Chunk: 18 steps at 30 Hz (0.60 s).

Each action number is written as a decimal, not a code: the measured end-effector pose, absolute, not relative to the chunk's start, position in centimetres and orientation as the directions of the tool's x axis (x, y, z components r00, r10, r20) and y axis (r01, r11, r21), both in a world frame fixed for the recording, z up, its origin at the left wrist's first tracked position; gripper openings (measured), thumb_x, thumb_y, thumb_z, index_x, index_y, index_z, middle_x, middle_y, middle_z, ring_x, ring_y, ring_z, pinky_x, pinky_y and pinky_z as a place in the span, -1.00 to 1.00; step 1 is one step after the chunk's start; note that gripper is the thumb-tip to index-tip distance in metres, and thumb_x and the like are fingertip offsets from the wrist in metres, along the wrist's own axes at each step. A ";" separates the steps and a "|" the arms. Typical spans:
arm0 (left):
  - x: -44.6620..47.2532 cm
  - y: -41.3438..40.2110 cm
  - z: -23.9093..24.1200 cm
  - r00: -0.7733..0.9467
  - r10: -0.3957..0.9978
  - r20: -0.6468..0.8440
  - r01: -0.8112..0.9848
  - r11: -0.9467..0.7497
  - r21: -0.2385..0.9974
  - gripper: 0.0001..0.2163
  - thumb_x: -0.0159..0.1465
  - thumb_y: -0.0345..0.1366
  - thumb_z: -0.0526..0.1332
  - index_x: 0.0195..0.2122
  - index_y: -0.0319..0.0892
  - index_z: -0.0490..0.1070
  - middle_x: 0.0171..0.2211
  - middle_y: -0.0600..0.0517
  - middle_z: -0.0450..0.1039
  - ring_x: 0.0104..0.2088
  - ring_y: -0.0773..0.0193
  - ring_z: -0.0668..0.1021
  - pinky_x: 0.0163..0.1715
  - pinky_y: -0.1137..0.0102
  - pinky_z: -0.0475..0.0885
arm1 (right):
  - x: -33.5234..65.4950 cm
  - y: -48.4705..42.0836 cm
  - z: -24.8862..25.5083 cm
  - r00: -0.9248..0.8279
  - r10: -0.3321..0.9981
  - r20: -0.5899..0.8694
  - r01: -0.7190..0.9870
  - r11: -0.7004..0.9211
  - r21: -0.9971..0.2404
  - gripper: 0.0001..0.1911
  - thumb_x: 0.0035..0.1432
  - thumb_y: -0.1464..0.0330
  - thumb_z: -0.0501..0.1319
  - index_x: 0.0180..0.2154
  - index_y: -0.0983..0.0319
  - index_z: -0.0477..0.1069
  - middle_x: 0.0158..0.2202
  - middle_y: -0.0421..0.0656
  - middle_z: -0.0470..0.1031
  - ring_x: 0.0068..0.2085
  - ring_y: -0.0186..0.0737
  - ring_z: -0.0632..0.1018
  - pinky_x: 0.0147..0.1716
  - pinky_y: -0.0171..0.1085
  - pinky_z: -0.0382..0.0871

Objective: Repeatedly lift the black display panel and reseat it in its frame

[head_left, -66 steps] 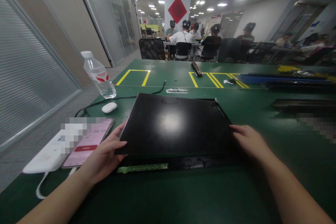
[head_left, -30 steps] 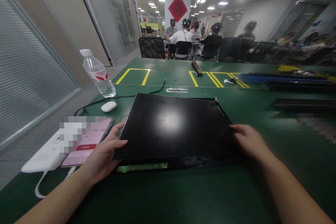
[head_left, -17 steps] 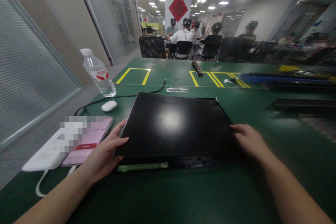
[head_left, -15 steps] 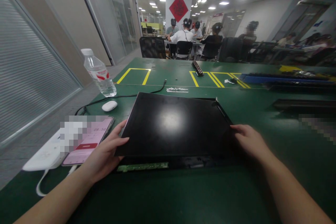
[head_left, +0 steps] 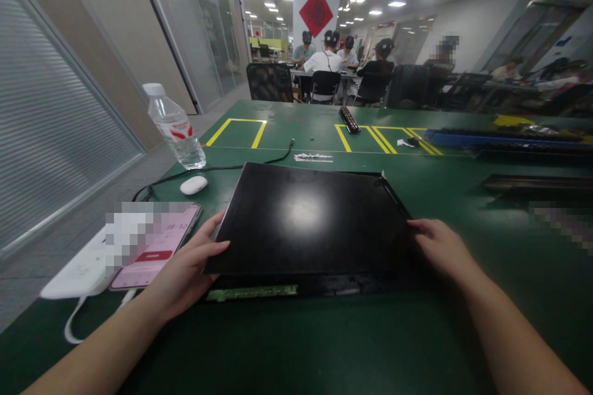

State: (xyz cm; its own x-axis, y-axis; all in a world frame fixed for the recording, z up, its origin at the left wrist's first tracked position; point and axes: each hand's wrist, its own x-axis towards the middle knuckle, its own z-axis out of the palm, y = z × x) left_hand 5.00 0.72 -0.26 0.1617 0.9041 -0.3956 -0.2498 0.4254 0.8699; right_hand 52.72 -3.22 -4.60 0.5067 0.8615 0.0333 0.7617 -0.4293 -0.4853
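L hand point(head_left: 188, 268) grips blk panel point(head_left: 306, 216) thumb-on-top, R hand point(head_left: 438, 247) opp. side.

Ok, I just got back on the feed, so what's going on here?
A person is handling a glossy black panel above a green table. The left hand grips its left edge, thumb on top; the right hand is at the right side, though whether its fingers hold the panel or the black frame beneath is unclear. The panel lies over most of that frame, with a green circuit strip showing along the near edge. A phone and a water bottle stand off to the left.
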 end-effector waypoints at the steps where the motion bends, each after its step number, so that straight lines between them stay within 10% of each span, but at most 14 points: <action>1: 5.0 0.7 -0.2 0.162 0.903 -0.398 -0.247 0.427 0.870 -0.20 0.08 -0.38 0.52 0.37 0.10 0.38 0.13 -0.03 0.66 0.00 -0.07 0.73 -0.21 0.26 0.66 | 52.8 -3.2 -4.6 0.505 0.863 0.036 0.763 -0.426 -0.487 -0.59 0.13 0.48 0.19 -0.05 0.17 0.70 -0.05 -0.03 0.63 -0.12 -0.11 0.64 -0.08 -0.20 0.48; 12: 5.6 0.8 0.5 0.105 0.917 -0.384 -0.208 0.398 0.893 -0.38 0.25 -0.13 0.44 0.35 0.14 0.43 0.16 0.00 0.65 0.10 -0.11 0.67 -0.10 0.18 0.65 | 53.0 -3.0 -4.6 0.484 0.875 0.017 0.769 -0.417 -0.484 -0.59 0.13 0.48 0.18 -0.05 0.19 0.70 -0.04 -0.03 0.63 -0.07 -0.09 0.64 -0.01 -0.17 0.48; 18: 5.2 1.4 1.2 0.018 0.962 -0.273 -0.051 0.274 0.960 -0.46 -0.01 -0.06 0.57 0.05 0.02 0.69 0.13 -0.05 0.68 0.26 -0.31 0.54 0.12 0.12 0.57 | 53.1 -3.0 -4.8 0.487 0.873 0.024 0.770 -0.416 -0.485 -0.58 0.13 0.48 0.18 -0.05 0.19 0.70 -0.05 -0.02 0.63 -0.11 -0.10 0.64 -0.07 -0.19 0.48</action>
